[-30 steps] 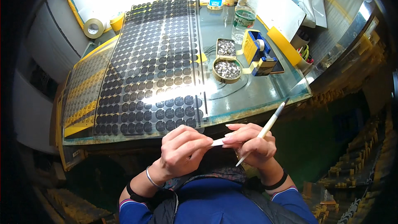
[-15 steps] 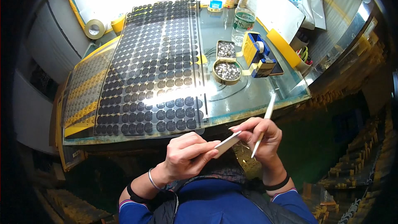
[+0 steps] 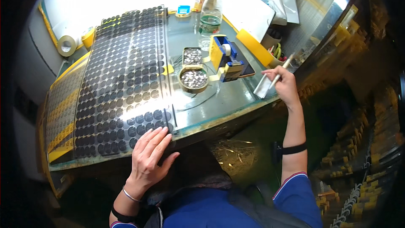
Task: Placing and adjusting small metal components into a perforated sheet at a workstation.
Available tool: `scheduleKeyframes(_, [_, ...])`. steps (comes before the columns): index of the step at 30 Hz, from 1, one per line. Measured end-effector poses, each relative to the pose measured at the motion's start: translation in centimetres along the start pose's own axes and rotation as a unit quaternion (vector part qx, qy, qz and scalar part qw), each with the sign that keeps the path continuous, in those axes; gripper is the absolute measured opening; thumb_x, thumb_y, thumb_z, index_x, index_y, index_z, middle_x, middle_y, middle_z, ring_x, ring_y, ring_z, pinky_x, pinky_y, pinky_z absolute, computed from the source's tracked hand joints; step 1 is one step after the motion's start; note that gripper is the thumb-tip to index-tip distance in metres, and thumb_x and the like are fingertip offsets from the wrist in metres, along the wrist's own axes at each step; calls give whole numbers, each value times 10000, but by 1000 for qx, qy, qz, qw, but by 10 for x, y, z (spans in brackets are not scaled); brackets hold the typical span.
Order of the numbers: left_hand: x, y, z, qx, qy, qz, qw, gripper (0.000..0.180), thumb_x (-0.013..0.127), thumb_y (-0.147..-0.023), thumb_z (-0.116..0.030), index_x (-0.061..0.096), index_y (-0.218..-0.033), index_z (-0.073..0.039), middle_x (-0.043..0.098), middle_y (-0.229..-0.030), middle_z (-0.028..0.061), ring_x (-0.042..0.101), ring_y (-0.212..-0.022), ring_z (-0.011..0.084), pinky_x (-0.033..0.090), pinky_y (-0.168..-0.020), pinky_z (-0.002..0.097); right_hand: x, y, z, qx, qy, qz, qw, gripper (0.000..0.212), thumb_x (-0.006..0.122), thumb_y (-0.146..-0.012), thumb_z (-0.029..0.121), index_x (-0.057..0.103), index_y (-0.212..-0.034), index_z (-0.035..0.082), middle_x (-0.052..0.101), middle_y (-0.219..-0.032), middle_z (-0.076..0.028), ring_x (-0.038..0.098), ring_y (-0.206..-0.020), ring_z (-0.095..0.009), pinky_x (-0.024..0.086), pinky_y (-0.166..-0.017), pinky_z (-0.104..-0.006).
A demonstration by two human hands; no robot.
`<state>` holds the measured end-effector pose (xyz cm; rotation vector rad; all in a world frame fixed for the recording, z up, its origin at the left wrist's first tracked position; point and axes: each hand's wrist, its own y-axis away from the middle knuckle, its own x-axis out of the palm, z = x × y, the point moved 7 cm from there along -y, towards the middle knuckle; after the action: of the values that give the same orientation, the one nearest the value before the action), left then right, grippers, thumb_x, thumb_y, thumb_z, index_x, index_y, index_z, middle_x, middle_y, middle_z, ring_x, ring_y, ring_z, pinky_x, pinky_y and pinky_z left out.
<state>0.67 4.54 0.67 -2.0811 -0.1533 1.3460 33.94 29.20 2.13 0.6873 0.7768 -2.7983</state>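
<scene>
A large film sheet (image 3: pixel 122 65) printed with rows of black discs covers the left of the glass-topped table (image 3: pixel 202 114). My left hand (image 3: pixel 149 156) lies at the sheet's near right corner, its fingers stretched out and holding nothing. Over the table's right end, my right hand (image 3: pixel 284 85) is closed round a slim pale stick (image 3: pixel 287 61), like a pen or brush handle. The same hand pinches a small flat white piece (image 3: pixel 263 87), which tilts down close to the glass. Whether this piece touches the glass I cannot tell.
Two tins, a square one (image 3: pixel 193 56) and a round one (image 3: pixel 193 79), hold small silvery bits. Beside them stand a blue and yellow tape dispenser (image 3: pixel 225 57) and a plastic bottle (image 3: pixel 210 19). Tape rolls (image 3: pixel 66 45) sit at the far left; a yellow strip (image 3: pixel 254 47) lies right.
My hands have come apart. The left hand let go of the white piece and reached to the sheet's near edge; the right carried the piece and stick up and right. The view shifted.
</scene>
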Motion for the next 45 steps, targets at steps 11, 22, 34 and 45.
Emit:
scheduleKeyframes(11, [-6,-3,8,-14,-65,-1,998,503,795,-747,-274,637,-1136,3,605,-1234,177,571,-1164,344,427,-1020,477,59,71,100,-212,-140,-75,964,449,393,-1011,487,391,-834,74,709,-940,-225,688,-828,-246,532,-765,-352])
scheduleKeyframes(22, [7,-7,11,18,27,-10,999,379,812,-718,-160,677,-1050,-36,667,-1154,115,629,-1091,275,477,-972,432,155,105,139,-196,-107,131,966,252,570,-887,111,668,-1072,-29,667,-1014,-162,619,-917,-329,478,-894,-425])
scheduleKeyframes(34, [10,-5,11,16,14,-21,1000,400,812,-711,-182,681,-1073,-71,663,-1150,91,628,-1082,260,478,-967,433,167,107,136,-216,-84,83,969,212,771,-679,-15,704,-866,60,726,-925,-104,699,-965,-278,473,-990,-483])
scheduleKeyframes(45, [12,-3,11,20,10,-8,1000,443,808,-705,-182,677,-1119,-96,650,-1170,82,614,-1102,255,464,-989,436,172,112,143,-235,-48,68,968,196,748,-694,-19,700,-869,56,725,-920,-107,708,-932,-264,485,-976,-482])
